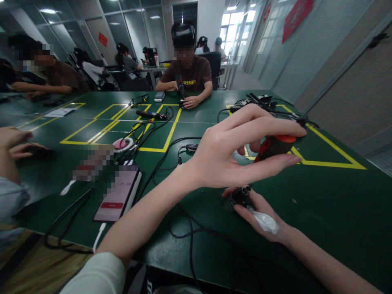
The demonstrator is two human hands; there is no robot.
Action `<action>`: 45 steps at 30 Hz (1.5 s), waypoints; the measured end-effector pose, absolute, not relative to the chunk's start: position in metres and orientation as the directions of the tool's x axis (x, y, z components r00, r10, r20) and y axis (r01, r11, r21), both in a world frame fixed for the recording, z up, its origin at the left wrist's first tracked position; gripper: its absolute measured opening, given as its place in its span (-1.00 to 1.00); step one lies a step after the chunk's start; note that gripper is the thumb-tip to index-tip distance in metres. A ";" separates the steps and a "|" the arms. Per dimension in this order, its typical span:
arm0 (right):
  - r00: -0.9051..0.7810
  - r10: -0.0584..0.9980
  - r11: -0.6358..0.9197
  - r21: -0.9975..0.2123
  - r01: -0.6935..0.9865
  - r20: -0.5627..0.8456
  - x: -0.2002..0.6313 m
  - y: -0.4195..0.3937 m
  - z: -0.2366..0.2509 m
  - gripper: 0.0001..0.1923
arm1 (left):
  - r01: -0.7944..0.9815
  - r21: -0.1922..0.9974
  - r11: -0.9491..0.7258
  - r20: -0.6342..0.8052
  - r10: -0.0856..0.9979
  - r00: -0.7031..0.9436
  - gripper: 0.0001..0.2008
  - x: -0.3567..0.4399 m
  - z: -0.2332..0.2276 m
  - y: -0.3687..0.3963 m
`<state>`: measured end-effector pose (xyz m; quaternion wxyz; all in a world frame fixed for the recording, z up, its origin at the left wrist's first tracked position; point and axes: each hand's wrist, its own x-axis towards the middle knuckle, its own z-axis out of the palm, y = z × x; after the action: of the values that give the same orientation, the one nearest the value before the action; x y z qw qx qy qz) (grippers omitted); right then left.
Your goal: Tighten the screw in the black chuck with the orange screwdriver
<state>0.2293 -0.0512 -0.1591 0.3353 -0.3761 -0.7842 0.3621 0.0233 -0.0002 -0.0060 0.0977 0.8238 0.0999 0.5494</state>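
My left hand [235, 151] is raised over the green table [321, 212], its fingers and thumb closed around a red and black object [274, 146]. Below it, my right hand [255, 212] lies palm up on the table, a small black cylindrical part [241, 195] resting in its fingers. A crumpled white tissue [265, 221] sits on the same palm near the wrist. Black cables [190, 228] run under my left forearm.
A phone [118, 195] on a white power bank lies at the left, by a pink round item [122, 143]. Yellow tape squares mark the table. A person sits opposite holding a black tool [180, 87]; another person's hands [15, 143] rest at the left edge. More cables [260, 102] lie far right.
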 end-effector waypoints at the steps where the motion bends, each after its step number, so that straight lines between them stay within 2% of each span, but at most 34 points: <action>1: -0.492 0.832 0.458 -0.819 0.345 0.258 0.229 -0.051 -0.159 -0.51 | 0.055 0.275 -0.960 0.881 0.274 0.385 -0.85 0.023 -0.005 -0.001; 8: -0.492 0.824 0.478 -0.811 0.337 0.281 0.230 -0.053 -0.158 -0.51 | -0.038 0.380 -0.924 0.847 0.331 0.416 -0.78 0.022 -0.006 -0.004; 15: -0.501 0.818 0.483 -0.812 0.328 0.284 0.231 -0.053 -0.158 -0.53 | 0.006 0.322 -0.947 0.876 0.300 0.379 -0.84 0.023 -0.007 0.000; 18: -0.488 0.825 0.479 -0.812 0.333 0.285 0.231 -0.053 -0.159 -0.53 | 0.030 0.326 -0.945 0.878 0.315 0.361 -0.77 0.024 -0.007 0.000; 24: -0.470 0.826 0.497 -0.793 0.352 0.310 0.229 -0.053 -0.157 -0.73 | 0.016 0.301 -0.953 0.886 0.286 0.366 -0.78 0.025 -0.008 -0.001; 27: -0.482 0.810 0.524 -0.782 0.337 0.335 0.230 -0.054 -0.156 -0.65 | 0.007 0.319 -0.948 0.882 0.300 0.363 -0.75 0.026 -0.008 -0.002; 30: -0.477 0.805 0.540 -0.770 0.340 0.353 0.232 -0.054 -0.158 -0.60 | 0.013 0.285 -0.958 0.887 0.269 0.376 -0.68 0.027 -0.007 -0.003; 34: -0.482 0.787 0.577 -0.736 0.354 0.385 0.233 -0.053 -0.162 -0.64 | -0.037 0.279 -0.960 0.897 0.246 0.368 -0.78 0.027 -0.007 -0.003; 39: -0.470 0.780 0.594 -0.725 0.349 0.413 0.231 -0.053 -0.163 -0.58 | -0.096 0.321 -0.942 0.893 0.268 0.362 -0.80 0.027 -0.006 -0.002; 45: -0.481 0.788 0.575 -0.739 0.350 0.385 0.230 -0.054 -0.158 -0.56 | -0.053 0.286 -0.957 0.893 0.245 0.378 -0.85 0.025 -0.004 -0.001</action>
<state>0.2301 -0.0537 -0.1581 0.3679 -0.3523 -0.8076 0.2970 0.0249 -0.0007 -0.0036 0.1347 0.8190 0.0587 0.5547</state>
